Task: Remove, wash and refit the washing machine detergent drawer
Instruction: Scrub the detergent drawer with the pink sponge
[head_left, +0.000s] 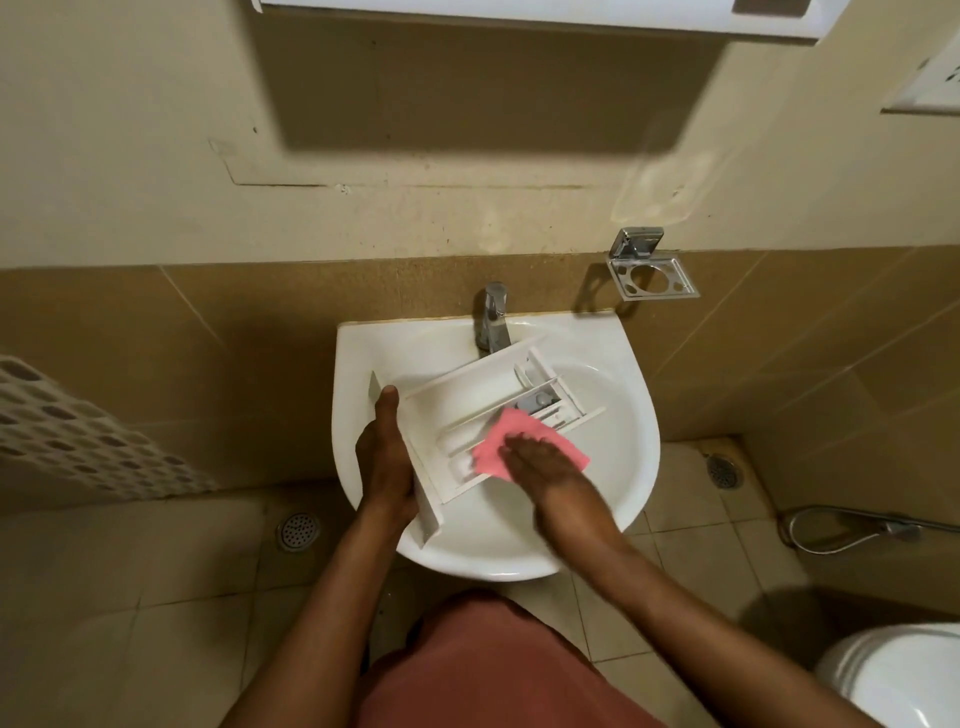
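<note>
The white detergent drawer (467, 395) lies tilted across the white wash basin (613, 493), its front panel toward me at the left and its back end near the tap (493, 317). My left hand (384, 462) grips the drawer's front panel, thumb stretched along its edge. My right hand (540, 462) lies flat with straight fingers on a pink cloth (506, 436), pressing it onto the drawer's near compartments. The hand is motion-blurred. A grey insert shows in the drawer's back compartment.
A chrome soap holder (652, 275) is fixed to the wall right of the tap. A white perforated basket (67, 431) stands at left, a toilet (893, 675) at lower right. Floor drains and a hose sprayer (857, 530) lie on the tiled floor.
</note>
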